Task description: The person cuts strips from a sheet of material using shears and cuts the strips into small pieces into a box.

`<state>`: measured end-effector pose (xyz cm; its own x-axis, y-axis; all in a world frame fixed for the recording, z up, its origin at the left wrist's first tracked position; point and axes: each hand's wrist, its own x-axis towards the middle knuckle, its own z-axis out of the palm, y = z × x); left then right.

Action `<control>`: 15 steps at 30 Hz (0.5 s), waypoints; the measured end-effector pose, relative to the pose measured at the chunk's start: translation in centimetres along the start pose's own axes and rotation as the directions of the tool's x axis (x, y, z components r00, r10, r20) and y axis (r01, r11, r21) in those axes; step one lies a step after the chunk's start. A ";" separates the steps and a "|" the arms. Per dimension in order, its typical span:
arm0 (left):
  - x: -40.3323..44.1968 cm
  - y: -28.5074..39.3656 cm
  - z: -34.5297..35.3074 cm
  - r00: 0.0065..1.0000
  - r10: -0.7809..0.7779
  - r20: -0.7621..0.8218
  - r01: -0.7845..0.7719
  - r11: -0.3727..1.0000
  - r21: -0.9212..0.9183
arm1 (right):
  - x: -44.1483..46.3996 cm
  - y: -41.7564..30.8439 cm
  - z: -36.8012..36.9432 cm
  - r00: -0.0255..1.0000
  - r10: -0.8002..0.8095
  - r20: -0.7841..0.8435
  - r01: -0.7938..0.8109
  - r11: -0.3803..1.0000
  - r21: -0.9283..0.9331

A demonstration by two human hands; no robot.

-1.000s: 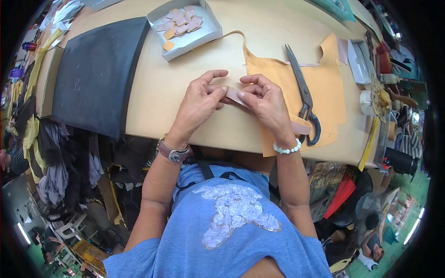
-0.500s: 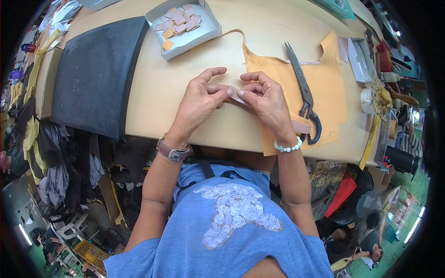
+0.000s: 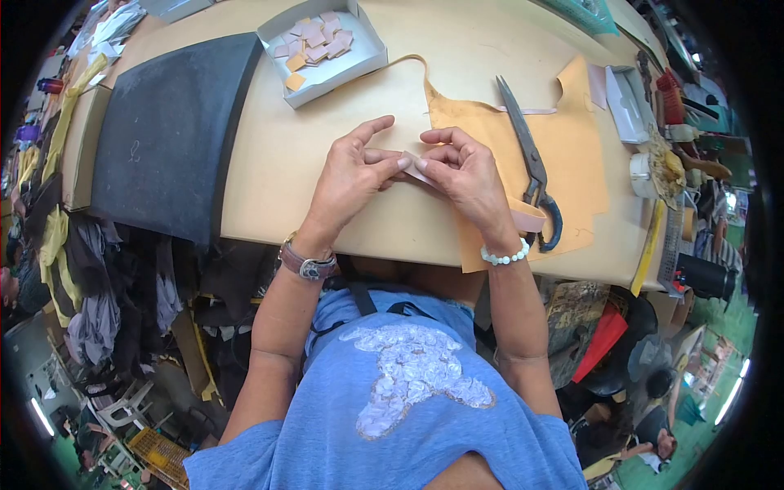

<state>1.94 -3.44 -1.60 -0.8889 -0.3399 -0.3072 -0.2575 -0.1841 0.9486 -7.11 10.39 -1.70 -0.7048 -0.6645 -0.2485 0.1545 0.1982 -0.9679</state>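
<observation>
Between my two hands, above the table's front part, is a narrow pale pink strip [image 3: 415, 167]. My left hand [image 3: 357, 169] pinches its left end between thumb and index finger. My right hand [image 3: 464, 175] pinches the strip just beside, and a loop of it [image 3: 527, 216], tan on one face, curls out past the right wrist. Black scissors [image 3: 529, 155] lie on a yellow-tan sheet [image 3: 576, 151] to the right of my right hand. Farther back, a white box [image 3: 359, 68] holds several small pink and tan squares [image 3: 314, 39].
A dark flat board [image 3: 171, 135] lies on the table [image 3: 327, 122] at the left. A small white box [image 3: 629, 106], a white roll [image 3: 641, 175] and a yellow strip [image 3: 649, 245] are at the right. A person [image 3: 653, 429] is in the lower right background.
Since the first frame, my fingertips have come closer together on the strip, and its end near my left thumb now stands bent. The scissors and sheet appear slightly farther left.
</observation>
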 end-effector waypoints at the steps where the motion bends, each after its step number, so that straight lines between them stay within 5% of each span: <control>1: 0.1 -0.1 0.0 1.000 0.002 0.005 -0.002 1.000 -0.003 | 0.0 0.1 0.0 1.000 -0.001 0.001 0.001 1.000 0.005; 15: 0.1 -0.3 -0.1 1.000 0.026 0.000 -0.026 1.000 -0.006 | 0.0 0.2 0.1 0.999 -0.034 -0.018 0.033 0.998 -0.058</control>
<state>2.00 -3.46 -1.91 -0.8954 -0.3442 -0.2825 -0.2320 -0.1809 0.9557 -6.98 10.35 -1.85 -0.7219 -0.6578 -0.2147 0.0905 0.2178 -0.9718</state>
